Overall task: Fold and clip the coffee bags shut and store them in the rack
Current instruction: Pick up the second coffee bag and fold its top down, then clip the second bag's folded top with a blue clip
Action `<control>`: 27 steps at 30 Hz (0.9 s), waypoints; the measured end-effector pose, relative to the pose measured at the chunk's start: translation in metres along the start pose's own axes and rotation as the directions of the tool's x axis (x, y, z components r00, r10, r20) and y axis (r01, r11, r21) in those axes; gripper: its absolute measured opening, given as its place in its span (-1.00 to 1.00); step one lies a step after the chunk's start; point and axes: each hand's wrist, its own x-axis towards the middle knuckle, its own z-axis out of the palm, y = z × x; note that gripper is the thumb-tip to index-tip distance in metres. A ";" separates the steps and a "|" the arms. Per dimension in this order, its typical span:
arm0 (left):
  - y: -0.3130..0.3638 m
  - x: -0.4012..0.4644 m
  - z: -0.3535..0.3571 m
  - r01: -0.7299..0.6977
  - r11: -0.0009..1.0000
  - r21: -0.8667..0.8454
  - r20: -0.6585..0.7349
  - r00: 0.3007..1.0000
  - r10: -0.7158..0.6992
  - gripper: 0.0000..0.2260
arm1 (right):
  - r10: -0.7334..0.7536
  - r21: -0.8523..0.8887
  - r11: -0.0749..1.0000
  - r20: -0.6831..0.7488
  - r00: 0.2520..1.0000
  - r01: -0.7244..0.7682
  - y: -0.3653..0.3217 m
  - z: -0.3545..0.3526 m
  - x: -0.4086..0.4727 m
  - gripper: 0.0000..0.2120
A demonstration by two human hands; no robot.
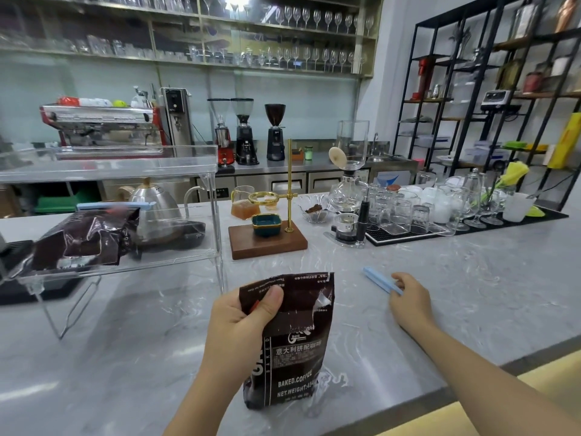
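Observation:
A dark brown coffee bag (298, 347) stands upright on the grey marble counter, its top edge open and crumpled. My left hand (242, 322) grips its upper left corner, thumb on the front. My right hand (408, 302) lies on the counter to the right, its fingers on the near end of a light blue clip (377, 280). A clear acrylic rack (207, 171) stands at the left. On its lower shelf lies another dark coffee bag (85, 239), closed with a blue clip (116, 205) along its top.
Behind the bag stands a wooden pour-over stand (267, 243) with a brass pole and a teal dish. Several glasses on a black mat (440, 212) fill the right rear. A steel kettle (154, 199) sits behind the rack. The counter edge runs at the lower right.

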 end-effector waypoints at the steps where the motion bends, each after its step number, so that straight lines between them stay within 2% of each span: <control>1: 0.001 -0.002 -0.001 0.001 1.000 0.001 -0.002 1.000 -0.001 -0.82 | 0.024 0.040 0.999 -0.003 1.000 -0.024 0.000 -0.001 -0.002 -0.66; 10: 0.005 -0.014 -0.006 0.007 1.000 0.007 0.010 1.000 -0.007 -0.81 | -0.023 0.275 0.961 0.021 1.000 0.017 -0.009 -0.020 -0.036 -0.80; 14: 0.007 -0.017 -0.009 0.022 1.000 -0.017 0.028 0.999 -0.021 -0.81 | 0.032 0.524 0.845 0.145 0.989 -0.104 -0.029 -0.041 -0.065 -0.79; 17: 0.008 -0.017 -0.010 0.029 0.998 -0.050 0.048 0.998 -0.027 -0.82 | -0.034 0.656 0.744 0.226 0.974 -0.126 -0.052 -0.066 -0.083 -0.79; 22: 0.009 -0.018 -0.009 0.024 0.998 -0.064 0.048 0.999 -0.021 -0.84 | -0.118 0.773 0.620 0.261 0.958 -0.134 -0.082 -0.110 -0.102 -0.78; 25: 0.008 -0.017 -0.009 0.027 0.998 -0.057 0.049 0.999 -0.024 -0.84 | -0.195 0.714 0.695 0.306 0.932 -0.089 -0.094 -0.125 -0.116 -0.76; 27: 0.008 -0.017 -0.009 0.026 0.998 -0.058 0.053 0.998 -0.023 -0.85 | -0.296 0.610 0.792 0.425 0.856 -0.028 -0.102 -0.138 -0.126 -0.74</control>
